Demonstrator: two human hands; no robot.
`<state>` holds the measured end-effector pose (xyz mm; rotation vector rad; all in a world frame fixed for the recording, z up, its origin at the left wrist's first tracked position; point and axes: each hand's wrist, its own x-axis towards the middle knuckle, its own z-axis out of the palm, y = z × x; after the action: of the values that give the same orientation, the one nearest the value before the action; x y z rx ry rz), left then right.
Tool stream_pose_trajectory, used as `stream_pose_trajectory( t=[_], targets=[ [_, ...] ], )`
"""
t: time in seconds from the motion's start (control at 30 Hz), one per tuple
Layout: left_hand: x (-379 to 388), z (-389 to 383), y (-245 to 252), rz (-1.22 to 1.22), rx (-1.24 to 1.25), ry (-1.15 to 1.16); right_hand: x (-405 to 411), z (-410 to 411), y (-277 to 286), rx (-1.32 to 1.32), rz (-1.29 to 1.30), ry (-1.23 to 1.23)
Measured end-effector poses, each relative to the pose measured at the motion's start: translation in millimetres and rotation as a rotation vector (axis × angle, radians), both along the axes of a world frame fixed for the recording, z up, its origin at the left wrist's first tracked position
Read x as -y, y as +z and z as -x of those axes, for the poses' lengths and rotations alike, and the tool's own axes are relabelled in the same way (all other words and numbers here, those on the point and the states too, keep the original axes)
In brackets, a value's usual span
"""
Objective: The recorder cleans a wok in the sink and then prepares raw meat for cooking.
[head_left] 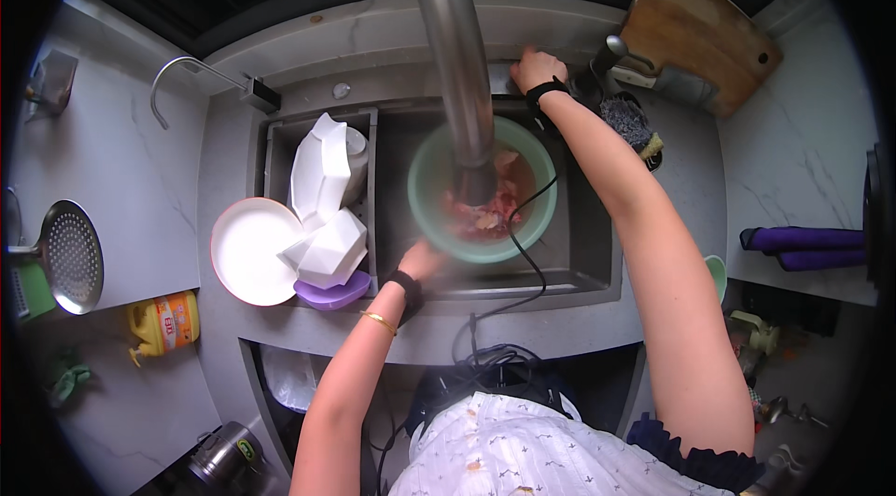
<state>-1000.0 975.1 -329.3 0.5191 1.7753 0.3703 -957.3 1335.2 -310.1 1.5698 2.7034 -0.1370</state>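
Observation:
A pale green plastic basin (pixel 543 226) stands in the sink (pixel 588 230). Pieces of raw meat (pixel 500 205) lie in reddish water inside it. The metal faucet (pixel 458 55) reaches over the basin, and its spout end hides part of the meat. At the basin's near left rim is my left hand (pixel 422 261); its fingers are blurred and I cannot tell whether they grip the rim. My right hand (pixel 539 69) is behind the sink, beside the faucet, with curled fingers by a metal plate (pixel 502 78). What it touches is hidden.
White angular dishes (pixel 318 181), a round white plate (pixel 255 251) and a purple bowl (pixel 332 291) crowd the left rack. A black cable (pixel 535 272) crosses the basin's right rim. Right of the sink are a soap dispenser (pixel 602 65), a scrubber (pixel 626 124) and a wooden cutting board (pixel 693 27).

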Motion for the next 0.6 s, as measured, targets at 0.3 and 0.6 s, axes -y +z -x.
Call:
stream_pose_trajectory(
  t=[0.3, 0.6],
  targets=[
    [-27.6, -0.1, 16.9, -0.167, 0.206, 0.051, 18.9, -21.7, 21.5, -0.116, 0.241, -0.154],
    [-29.0, 21.9, -50.5, 0.103, 0.055, 0.115, 156.9, -174.0, 8.9, 0.202, 0.706, 0.129]
  ],
)
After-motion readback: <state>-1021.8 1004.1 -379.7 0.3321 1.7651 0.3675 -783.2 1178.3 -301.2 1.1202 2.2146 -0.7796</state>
